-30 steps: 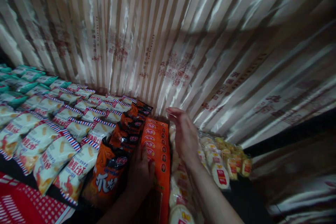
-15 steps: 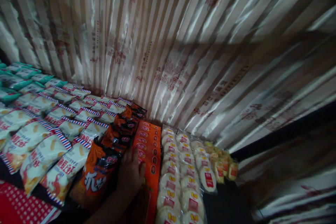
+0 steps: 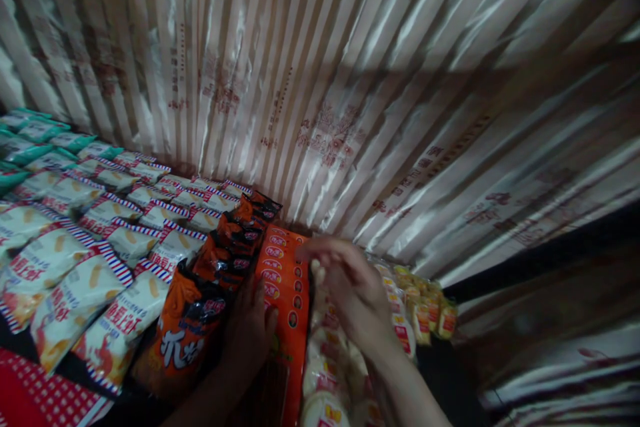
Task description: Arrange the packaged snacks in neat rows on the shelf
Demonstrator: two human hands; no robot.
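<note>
My left hand (image 3: 249, 330) lies along the left side of a row of orange packets (image 3: 285, 287), between them and the dark orange snack bags (image 3: 183, 333). Its fingers are stretched out with the thumb apart, and they press lightly on the packets' edge. Over the rows of round, white, clear-wrapped cakes (image 3: 325, 373) is my right hand (image 3: 357, 290), somewhat blurred. Its fingers reach left toward the far right corner of the orange packets, apart from one another. I see nothing held in it. Whether its fingertips touch the packets I cannot tell.
White snack bags (image 3: 113, 307) with striped edges fill the left, with green bags (image 3: 37, 133) beyond. Small yellow packs (image 3: 423, 313) stand at the right. Behind everything hangs a pleated, printed curtain (image 3: 320, 100). A red checked cloth (image 3: 47, 387) lies at the front left.
My right hand has come into view from the lower right and now covers part of the white cakes. My left hand stays at the orange packets. The view has shifted slightly.
</note>
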